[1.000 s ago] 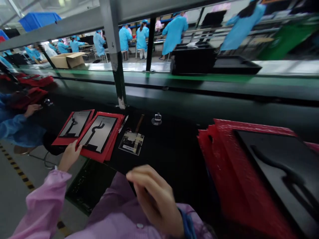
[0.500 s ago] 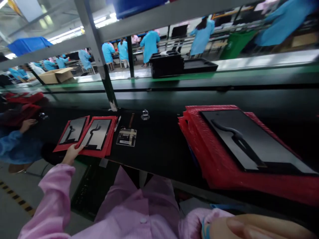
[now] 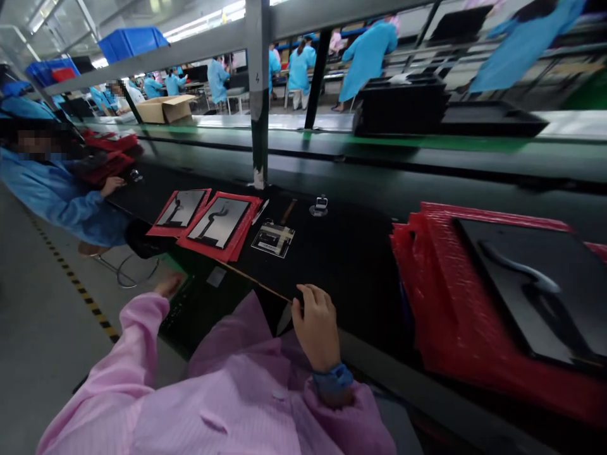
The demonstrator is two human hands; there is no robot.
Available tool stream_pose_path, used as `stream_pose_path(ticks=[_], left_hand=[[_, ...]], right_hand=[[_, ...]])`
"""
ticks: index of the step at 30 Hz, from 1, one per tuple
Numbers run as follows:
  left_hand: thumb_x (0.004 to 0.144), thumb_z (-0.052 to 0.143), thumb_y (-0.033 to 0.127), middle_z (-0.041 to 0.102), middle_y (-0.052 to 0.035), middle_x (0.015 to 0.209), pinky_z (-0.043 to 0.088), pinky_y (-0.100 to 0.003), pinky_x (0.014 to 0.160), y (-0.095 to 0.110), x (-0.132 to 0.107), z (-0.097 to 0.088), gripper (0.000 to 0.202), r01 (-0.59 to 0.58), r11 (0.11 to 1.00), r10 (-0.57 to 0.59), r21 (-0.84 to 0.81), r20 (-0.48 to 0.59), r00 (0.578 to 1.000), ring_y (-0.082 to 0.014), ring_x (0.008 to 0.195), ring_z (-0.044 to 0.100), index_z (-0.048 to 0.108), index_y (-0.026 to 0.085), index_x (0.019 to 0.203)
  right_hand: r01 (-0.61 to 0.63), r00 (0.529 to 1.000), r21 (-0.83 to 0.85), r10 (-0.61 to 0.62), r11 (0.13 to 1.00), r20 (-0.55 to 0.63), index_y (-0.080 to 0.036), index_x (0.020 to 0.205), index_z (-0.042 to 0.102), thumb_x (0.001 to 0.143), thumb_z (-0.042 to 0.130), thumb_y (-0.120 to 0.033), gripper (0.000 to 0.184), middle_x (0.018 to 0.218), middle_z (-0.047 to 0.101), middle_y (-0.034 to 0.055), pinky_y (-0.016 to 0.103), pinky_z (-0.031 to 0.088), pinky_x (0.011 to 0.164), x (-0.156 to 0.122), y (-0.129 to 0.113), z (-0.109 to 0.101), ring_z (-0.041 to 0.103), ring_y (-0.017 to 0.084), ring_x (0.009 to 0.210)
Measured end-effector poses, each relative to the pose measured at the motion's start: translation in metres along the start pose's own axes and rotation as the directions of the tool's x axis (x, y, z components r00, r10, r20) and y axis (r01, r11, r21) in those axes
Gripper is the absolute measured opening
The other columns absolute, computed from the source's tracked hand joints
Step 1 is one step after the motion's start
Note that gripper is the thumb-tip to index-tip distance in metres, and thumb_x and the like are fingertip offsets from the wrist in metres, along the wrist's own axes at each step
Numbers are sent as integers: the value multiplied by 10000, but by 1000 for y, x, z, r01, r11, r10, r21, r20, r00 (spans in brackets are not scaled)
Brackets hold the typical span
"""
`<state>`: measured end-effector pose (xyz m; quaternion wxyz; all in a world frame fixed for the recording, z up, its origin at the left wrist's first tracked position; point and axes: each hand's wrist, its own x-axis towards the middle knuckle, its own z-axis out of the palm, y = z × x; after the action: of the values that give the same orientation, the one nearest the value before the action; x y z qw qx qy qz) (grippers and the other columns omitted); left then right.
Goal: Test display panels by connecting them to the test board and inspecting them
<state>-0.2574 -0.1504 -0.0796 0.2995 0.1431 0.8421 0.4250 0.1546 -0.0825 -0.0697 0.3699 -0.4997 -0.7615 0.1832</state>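
My right hand (image 3: 315,322) rests at the front edge of the black worktable (image 3: 346,259), its fingers curled over that edge. My left hand (image 3: 168,285) shows only in part, low at the table's front left, just below two red sleeves. The nearer red sleeve (image 3: 219,222) and the farther one (image 3: 181,210) each carry a dark panel with a curved strip. A small printed card (image 3: 274,239) lies right of them. A stack of red bubble sleeves (image 3: 455,316) with a large dark panel (image 3: 535,284) on top sits to the right of my right hand.
A small metal clip (image 3: 320,205) and a pen (image 3: 260,212) lie behind the card. A grey post (image 3: 258,95) rises from the table's back. A co-worker in blue (image 3: 57,189) sits at the left. Black trays (image 3: 403,107) and a cardboard box (image 3: 165,109) stand beyond the green conveyor.
My left hand has come off the red sleeves and dropped below the table edge. My right hand has moved up from the bottom right onto the table's front edge. The view has swung.
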Motion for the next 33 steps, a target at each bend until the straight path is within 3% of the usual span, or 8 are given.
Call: stream_pose_path(ticks=[4, 9, 12, 14, 19, 24, 28, 33], left_hand=[[996, 651, 382, 679, -83, 1131, 611, -375, 823, -9, -15, 13, 319, 110, 991, -102, -77, 109, 989, -188, 943, 684, 642, 138, 1201], [1044, 505, 499, 677, -33, 810, 567, -257, 674, 38, -6, 39, 368, -52, 956, 72, -288, 58, 996, -142, 692, 684, 632, 154, 1045], [1028, 549, 486, 650, -20, 730, 540, -256, 629, 59, 2, 51, 345, -123, 944, 123, -308, -18, 992, -148, 633, 658, 625, 152, 990], [1006, 620, 419, 618, 4, 691, 515, -255, 593, 63, 5, 54, 287, -129, 950, 115, -285, -65, 991, -134, 582, 610, 627, 138, 944], [997, 658, 346, 668, -26, 943, 576, -271, 669, 57, 8, 53, 233, -108, 956, 84, -274, -100, 991, -124, 750, 643, 653, 124, 1068], [995, 657, 352, 673, -77, 1124, 614, -345, 785, 52, 7, 53, 296, -62, 931, 41, -360, -65, 997, -176, 921, 679, 638, 139, 1201], [994, 658, 358, 665, -89, 1175, 615, -373, 825, 54, 7, 55, 324, -32, 897, 21, -440, -30, 999, -194, 974, 680, 630, 144, 1235], [993, 656, 370, 652, -101, 1231, 609, -408, 874, 54, 1, 51, 354, 1, 847, 26, -532, 43, 999, -215, 1035, 674, 620, 151, 1269]], right_hand=[[8, 1000, -49, -8, 999, 6, -175, 1187, 669, 925, 444, -257, 355, 1254, 628, 176, 559, 465, 1075, -15, 27, 15, 531, 336, 1249], [-87, 993, 180, 69, 980, 100, -190, 1082, 705, 899, 478, -282, 306, 1198, 664, 162, 603, 412, 1106, 0, -1, 15, 541, 341, 1197], [-284, 937, 530, 114, 799, 330, -206, 1048, 704, 819, 572, -286, 276, 1161, 684, 136, 595, 389, 1154, 21, -32, 29, 562, 325, 1185], [-402, 890, 629, 121, 666, 440, -212, 1112, 682, 769, 627, -282, 354, 1228, 670, 128, 534, 459, 1120, 37, -51, 46, 590, 299, 1181], [-613, 782, 670, 202, 417, 590, -229, 1267, 537, 741, 652, -270, 541, 1321, 635, 118, 370, 599, 904, 78, -75, 91, 675, 211, 1086], [-778, 628, 608, 167, 160, 760, -220, 987, 561, 811, 668, -326, 231, 921, 712, 31, 293, 614, 747, 114, -82, 105, 726, 149, 794], [-840, 543, 534, 149, 97, 827, -186, 818, 572, 816, 757, -410, 291, 722, 673, 17, 233, 564, 601, 132, -88, 108, 681, 129, 643], [-851, 525, 508, 218, 136, 822, -169, 718, 547, 816, 783, -385, 335, 546, 579, -18, 171, 456, 455, 140, -91, 114, 559, 82, 478]])
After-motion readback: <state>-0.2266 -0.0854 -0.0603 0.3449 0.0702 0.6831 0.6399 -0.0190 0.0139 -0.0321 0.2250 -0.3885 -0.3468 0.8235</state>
